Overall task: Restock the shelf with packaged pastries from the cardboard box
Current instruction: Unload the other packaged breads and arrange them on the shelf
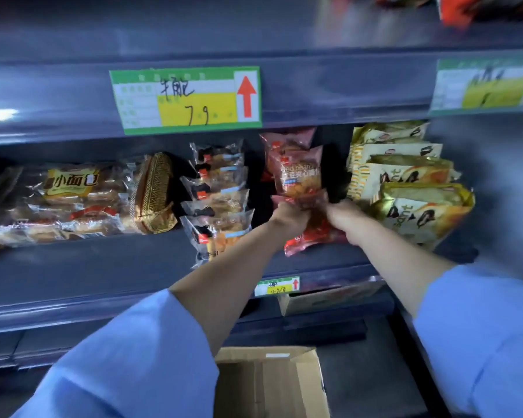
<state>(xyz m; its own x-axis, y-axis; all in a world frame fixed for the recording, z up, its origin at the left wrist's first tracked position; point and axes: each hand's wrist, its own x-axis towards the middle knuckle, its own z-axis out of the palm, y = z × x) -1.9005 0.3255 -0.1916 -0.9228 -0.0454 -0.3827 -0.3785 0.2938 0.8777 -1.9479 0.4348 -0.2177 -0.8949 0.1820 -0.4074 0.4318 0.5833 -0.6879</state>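
Note:
Both my hands reach into the middle shelf (103, 267) of a grey rack. My left hand (289, 217) and my right hand (346, 218) both grip a red packaged pastry (317, 233) at the shelf's front, between them. Behind it stand more red bean pastry packs (299, 173) in a row. An open cardboard box (269, 384) sits on the floor below my arms; its inside looks bare where I can see it.
Left of the red packs stands a row of clear pastry packs (218, 203), then big bread bags (70, 200). Gold packs (405, 188) fill the right. A green price tag (187, 99) hangs above. Another carton (323, 297) sits on a lower shelf.

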